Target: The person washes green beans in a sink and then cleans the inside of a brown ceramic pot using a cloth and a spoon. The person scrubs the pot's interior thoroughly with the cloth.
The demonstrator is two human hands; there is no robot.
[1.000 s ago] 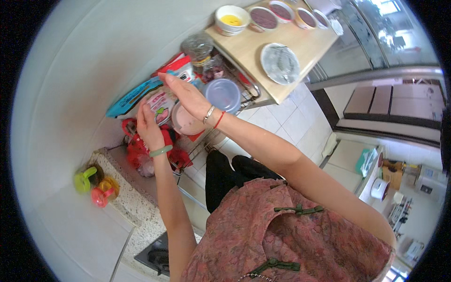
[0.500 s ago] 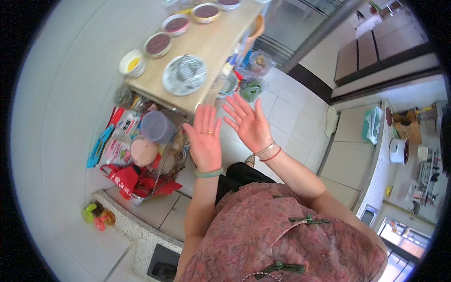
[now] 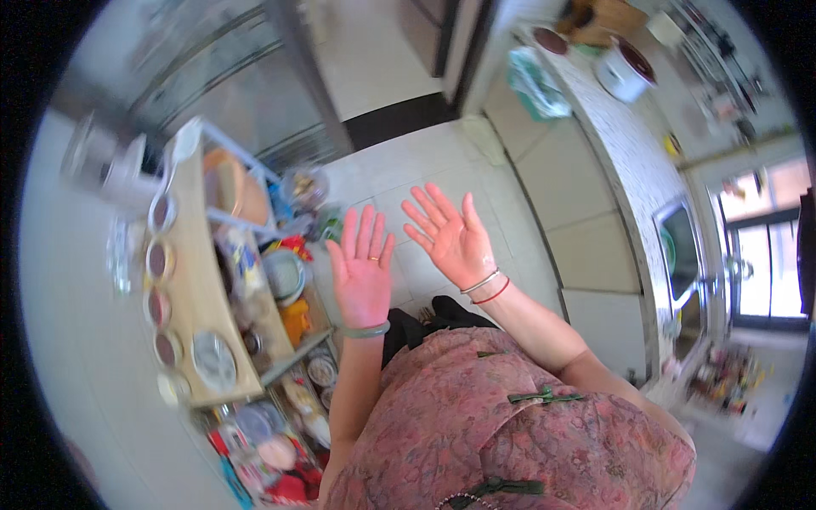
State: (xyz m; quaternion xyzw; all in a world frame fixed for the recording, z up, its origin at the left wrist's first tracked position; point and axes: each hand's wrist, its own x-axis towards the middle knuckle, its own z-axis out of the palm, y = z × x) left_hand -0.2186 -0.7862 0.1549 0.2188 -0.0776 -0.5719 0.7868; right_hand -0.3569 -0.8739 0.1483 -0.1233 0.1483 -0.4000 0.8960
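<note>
My left hand (image 3: 364,272) is raised with its palm up, fingers stretched and slightly apart, holding nothing. It wears a ring, and a pale green bangle (image 3: 365,330) circles that wrist. Beside it, my right hand (image 3: 449,236) is also palm up with spread fingers and nothing in it. A silver bangle and a red cord (image 3: 491,291) sit on the right wrist. Both hands hang in the air over the tiled floor (image 3: 510,221), touching nothing. Nearest the left hand is a wooden shelf unit (image 3: 200,263) on the left.
Several bowls with dark contents, one (image 3: 160,257), line the shelf top beside a covered plate (image 3: 214,361). Below are an orange basket (image 3: 234,191), a round container (image 3: 285,276) and packages. At right, a counter (image 3: 603,127) carries a white pot (image 3: 625,72) and a sink (image 3: 680,246).
My view has swung to the right: the shelf unit has shifted left and down, and the counter with its sink shows more. Both hands keep the same open pose.
</note>
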